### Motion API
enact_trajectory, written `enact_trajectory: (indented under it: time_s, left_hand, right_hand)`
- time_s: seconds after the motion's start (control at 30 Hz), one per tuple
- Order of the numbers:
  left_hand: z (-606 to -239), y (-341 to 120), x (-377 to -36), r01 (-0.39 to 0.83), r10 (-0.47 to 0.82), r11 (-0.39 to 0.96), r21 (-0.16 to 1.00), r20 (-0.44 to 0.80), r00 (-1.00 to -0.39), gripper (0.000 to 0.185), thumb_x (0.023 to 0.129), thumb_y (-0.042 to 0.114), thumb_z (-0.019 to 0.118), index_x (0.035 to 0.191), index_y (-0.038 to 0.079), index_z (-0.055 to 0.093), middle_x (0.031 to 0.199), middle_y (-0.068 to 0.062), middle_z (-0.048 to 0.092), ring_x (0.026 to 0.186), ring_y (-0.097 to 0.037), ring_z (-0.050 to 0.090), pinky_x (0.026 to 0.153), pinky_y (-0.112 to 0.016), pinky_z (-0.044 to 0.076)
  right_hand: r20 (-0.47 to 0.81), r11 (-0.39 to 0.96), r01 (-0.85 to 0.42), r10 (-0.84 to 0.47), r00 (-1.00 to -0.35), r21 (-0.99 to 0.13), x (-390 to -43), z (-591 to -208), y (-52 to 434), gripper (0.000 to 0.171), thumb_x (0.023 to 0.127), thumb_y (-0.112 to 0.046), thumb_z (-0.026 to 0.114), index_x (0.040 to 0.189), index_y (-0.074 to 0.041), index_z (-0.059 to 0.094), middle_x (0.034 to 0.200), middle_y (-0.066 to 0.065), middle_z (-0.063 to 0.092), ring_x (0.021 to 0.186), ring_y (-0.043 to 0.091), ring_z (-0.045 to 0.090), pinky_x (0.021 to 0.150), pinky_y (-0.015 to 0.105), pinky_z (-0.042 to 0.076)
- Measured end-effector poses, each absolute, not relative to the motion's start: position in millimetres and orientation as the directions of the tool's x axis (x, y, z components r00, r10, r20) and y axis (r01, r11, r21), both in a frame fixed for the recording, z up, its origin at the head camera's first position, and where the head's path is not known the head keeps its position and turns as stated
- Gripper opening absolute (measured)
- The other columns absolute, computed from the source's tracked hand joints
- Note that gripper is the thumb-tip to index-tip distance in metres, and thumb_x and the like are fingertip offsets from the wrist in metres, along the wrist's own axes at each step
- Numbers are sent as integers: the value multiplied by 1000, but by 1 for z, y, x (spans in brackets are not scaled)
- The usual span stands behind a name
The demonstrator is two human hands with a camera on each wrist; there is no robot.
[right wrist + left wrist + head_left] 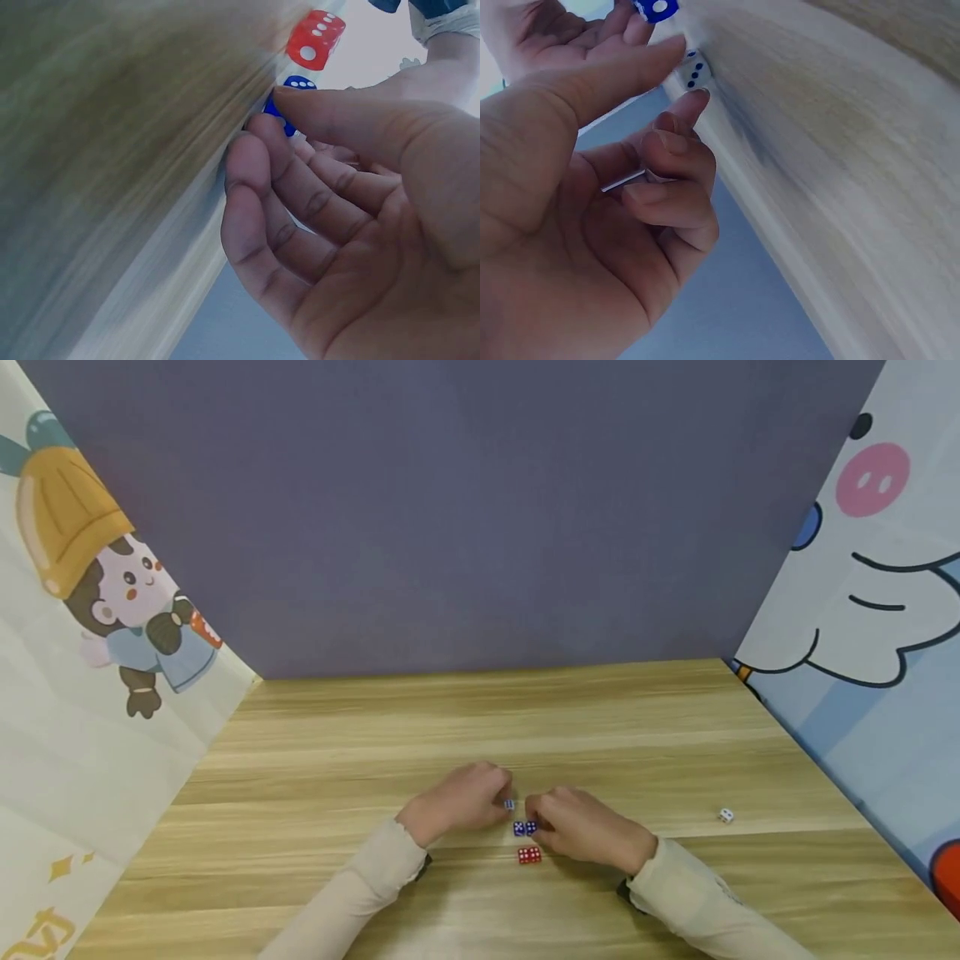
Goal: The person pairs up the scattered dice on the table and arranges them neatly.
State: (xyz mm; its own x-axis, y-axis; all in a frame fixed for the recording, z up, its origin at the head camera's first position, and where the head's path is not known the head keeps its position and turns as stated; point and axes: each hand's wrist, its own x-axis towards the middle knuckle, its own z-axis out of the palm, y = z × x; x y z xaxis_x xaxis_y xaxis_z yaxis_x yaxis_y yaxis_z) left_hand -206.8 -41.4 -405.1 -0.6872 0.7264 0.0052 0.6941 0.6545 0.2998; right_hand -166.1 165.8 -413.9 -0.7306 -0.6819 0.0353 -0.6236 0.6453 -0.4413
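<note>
My left hand (467, 799) pinches a white die with blue pips (696, 73) between thumb and index finger, low over the wooden table. Its other fingers curl toward the palm. On the right, my right hand (585, 827) has thumb and index finger around a blue die (298, 84), right at the tabletop. A second blue die (519, 828) sits beside that one, to its left. Closer to me, two red dice (529, 855) stand side by side. In the right wrist view a red die (316, 39) shows just beyond the thumb.
Farther right on the wooden table (360, 727) lies another white die (726, 815), apart from the group. A grey-purple panel (480, 518) rises at the table's back edge. Cartoon-printed sheets stand along the left (67, 718) and right (900, 727) sides.
</note>
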Motion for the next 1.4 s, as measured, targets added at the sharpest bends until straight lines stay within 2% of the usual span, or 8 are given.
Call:
enact_trajectory:
  time_s: [0.27, 0.77, 1.07, 1.4]
  left_hand:
    - [-408, -38, -206, 732, 754, 611, 301, 58, -654, 16, 89, 13, 72, 80, 13, 59, 69, 9, 52, 60, -6, 47, 55, -18, 41]
    - [-409, -35, -205, 726, 749, 609, 318, 70, -659, 16, 87, 9, 73, 79, 13, 60, 68, 9, 53, 57, -5, 46, 51, -17, 40]
    - [-408, -35, -204, 736, 753, 608, 297, 77, -654, 13, 86, 8, 73, 80, 12, 61, 69, 9, 53, 58, -5, 46, 51, -17, 39]
    - [-409, -35, -203, 739, 756, 607, 294, 74, -650, 10, 85, 7, 73, 82, 11, 64, 71, 8, 55, 59, -5, 48, 52, -16, 40]
  right_hand:
    - [33, 649, -626, -682, -730, -432, -166, -413, 164, 9, 88, -7, 73, 85, -12, 65, 70, -13, 54, 53, -2, 43, 47, 18, 38]
    - [51, 644, -626, -678, -734, -440, -165, -411, 165, 10, 86, -8, 73, 85, -12, 65, 70, -14, 54, 54, -2, 44, 48, 18, 40]
    - [56, 629, -639, -692, -720, -442, -166, -411, 166, 13, 86, -7, 74, 83, -13, 63, 65, -14, 49, 52, -3, 40, 47, 18, 36]
    - [69, 621, -647, -696, -715, -442, -166, -414, 163, 13, 87, -6, 72, 83, -14, 62, 69, -14, 52, 52, -3, 40, 46, 17, 35]
